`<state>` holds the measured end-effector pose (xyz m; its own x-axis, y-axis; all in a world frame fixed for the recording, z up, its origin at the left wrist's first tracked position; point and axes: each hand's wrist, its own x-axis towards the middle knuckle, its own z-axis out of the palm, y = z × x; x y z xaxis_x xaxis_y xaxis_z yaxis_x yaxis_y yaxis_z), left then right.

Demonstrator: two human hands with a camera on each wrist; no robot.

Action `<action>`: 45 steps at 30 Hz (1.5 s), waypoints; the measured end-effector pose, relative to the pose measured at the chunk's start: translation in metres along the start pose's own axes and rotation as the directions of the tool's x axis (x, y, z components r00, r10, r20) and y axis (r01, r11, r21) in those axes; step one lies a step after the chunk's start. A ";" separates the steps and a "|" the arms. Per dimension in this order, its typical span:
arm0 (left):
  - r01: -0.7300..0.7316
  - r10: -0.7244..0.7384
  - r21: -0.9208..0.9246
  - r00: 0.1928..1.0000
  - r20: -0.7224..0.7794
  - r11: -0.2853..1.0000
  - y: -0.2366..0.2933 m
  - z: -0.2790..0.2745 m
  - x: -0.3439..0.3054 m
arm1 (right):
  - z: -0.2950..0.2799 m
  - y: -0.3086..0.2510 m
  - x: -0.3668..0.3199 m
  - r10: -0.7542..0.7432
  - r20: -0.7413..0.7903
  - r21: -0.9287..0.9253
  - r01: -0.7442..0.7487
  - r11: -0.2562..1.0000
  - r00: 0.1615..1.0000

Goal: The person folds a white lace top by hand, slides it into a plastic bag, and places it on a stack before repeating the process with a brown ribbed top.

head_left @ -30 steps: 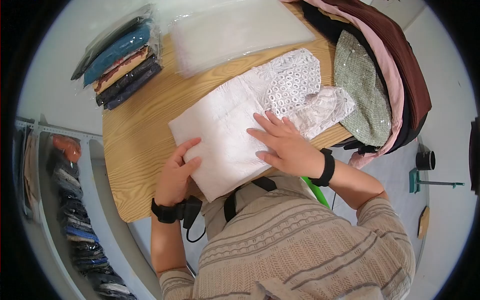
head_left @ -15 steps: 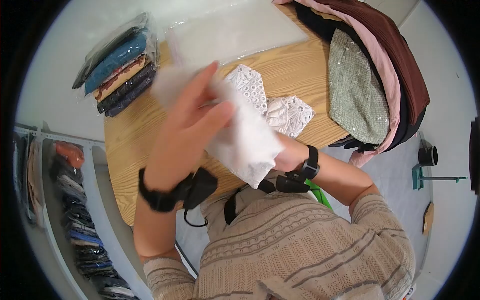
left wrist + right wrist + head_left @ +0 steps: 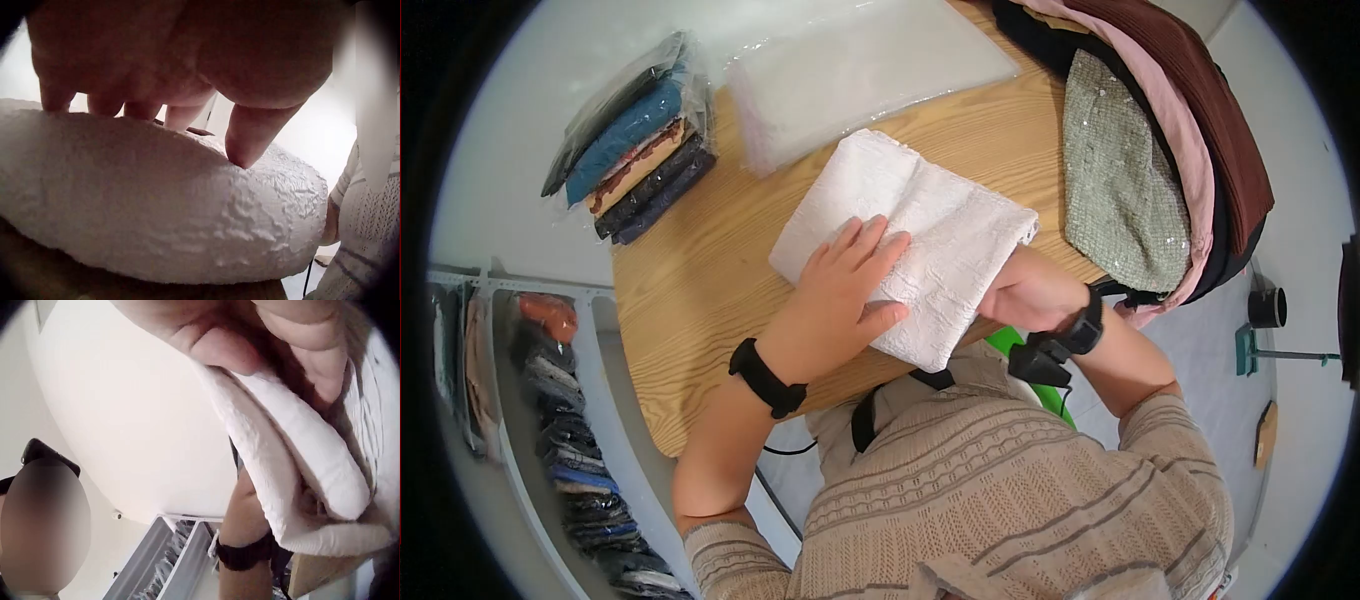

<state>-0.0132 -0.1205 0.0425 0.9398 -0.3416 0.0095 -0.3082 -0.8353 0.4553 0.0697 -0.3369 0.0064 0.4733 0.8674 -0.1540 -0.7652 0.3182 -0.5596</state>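
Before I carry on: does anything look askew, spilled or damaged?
Nothing looks spilled or damaged. Only the folded white garment looks slightly untidy: creases run across its top, and a lacy edge shows at the corner near the right hand.

Pretty plain room tbh: off-white walls [image 3: 1310, 190], pale grey floor [image 3: 1215, 355], rounded wood-grain bench [image 3: 685, 320], light metal shelving [image 3: 610, 400] on the left. Lighting's bright, kinda glary on the wall behind the bench.
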 end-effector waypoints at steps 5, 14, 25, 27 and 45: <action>-0.001 -0.002 0.080 0.999 0.040 0.997 -0.003 0.011 0.004 | -0.004 -0.030 -0.016 -0.048 -0.085 -0.182 0.032 0.983 0.995; -0.036 0.016 0.151 0.991 0.129 0.988 -0.007 0.025 0.003 | -0.043 -0.033 -0.026 -0.305 -0.382 -0.849 -0.200 0.489 0.872; -0.159 0.114 0.174 0.964 0.242 0.972 -0.020 -0.002 0.060 | 0.004 -0.014 -0.031 -0.539 0.255 -0.868 -0.056 -0.494 0.803; -0.021 -0.086 0.255 0.911 0.402 0.967 -0.014 0.006 0.066 | -0.013 -0.002 -0.029 -0.313 0.062 -0.798 -0.141 -0.586 0.948; 0.194 -0.192 0.203 0.981 -0.029 0.960 0.047 0.021 -0.072 | 0.034 0.027 -0.018 0.123 0.286 -0.958 0.281 0.055 0.950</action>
<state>-0.0989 -0.1443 0.0450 0.9854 -0.1619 -0.0522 -0.1433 -0.9554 0.2580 0.0256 -0.3310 0.0217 0.2307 0.9729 0.0178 0.5092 -0.1051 -0.8542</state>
